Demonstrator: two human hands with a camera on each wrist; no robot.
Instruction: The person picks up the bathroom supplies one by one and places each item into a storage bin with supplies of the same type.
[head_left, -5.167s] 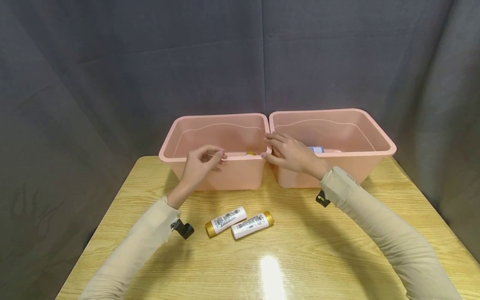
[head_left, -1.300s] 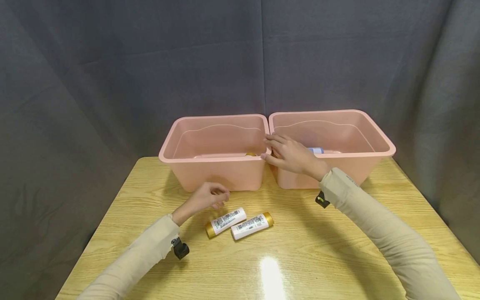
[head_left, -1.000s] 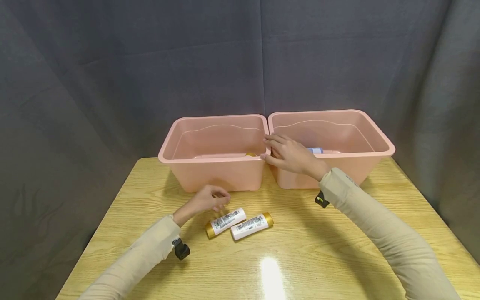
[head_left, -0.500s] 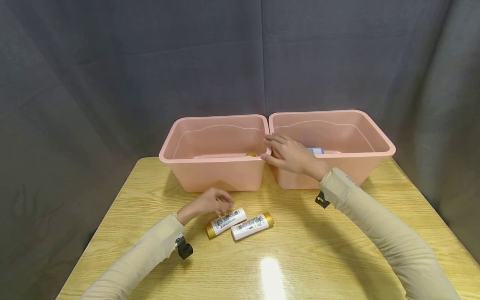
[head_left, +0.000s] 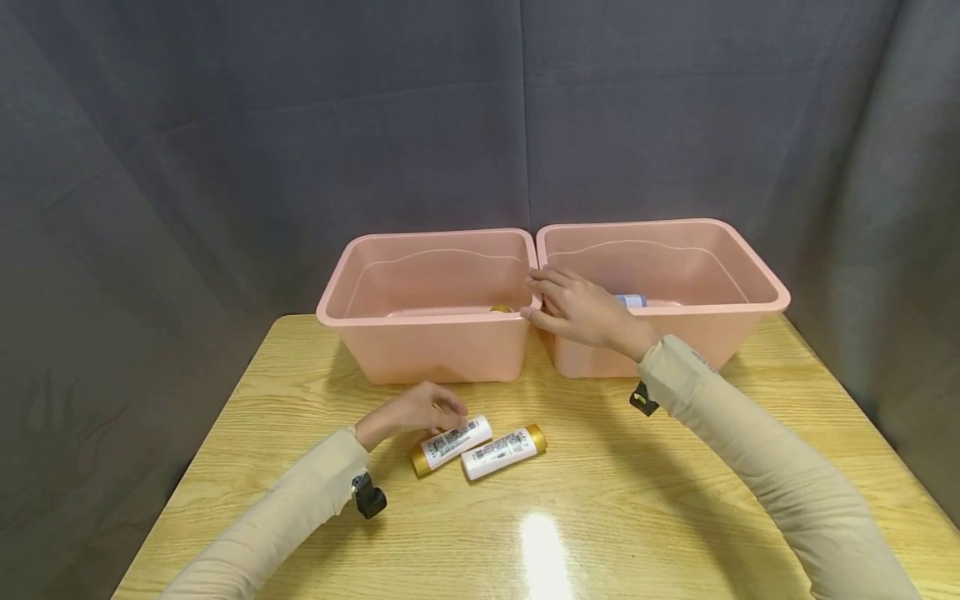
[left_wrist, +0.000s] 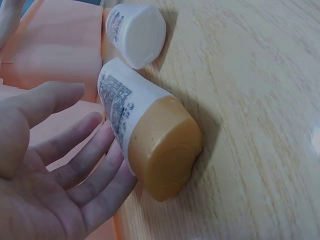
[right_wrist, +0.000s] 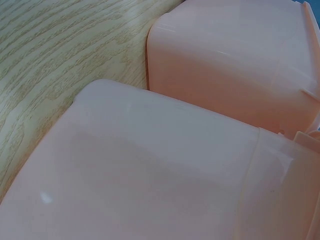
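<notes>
Two white bottles with gold caps lie side by side on the wooden table [head_left: 675, 500]. My left hand [head_left: 415, 411] hovers at the upper end of the left bottle [head_left: 450, 442]. In the left wrist view the left hand [left_wrist: 60, 165] is spread with relaxed fingers right beside that left bottle [left_wrist: 150, 140]; I cannot tell if they touch it. The right bottle [head_left: 501, 451] [left_wrist: 135, 32] lies just beyond. My right hand [head_left: 581, 312] rests flat on the near left corner of the right pink bin [head_left: 750, 287].
The left pink bin [head_left: 420, 350] [right_wrist: 230, 65] stands against the right pink bin [right_wrist: 150, 170] at the table's back. A gold-capped item [head_left: 501, 307] lies in the left bin, a blue-capped item [head_left: 632, 300] in the right. Grey curtain hangs behind.
My left hand has come down from the left bin's front rim to the table and edged right, up to the left bottle. The right hand has stayed on the bin corner.
</notes>
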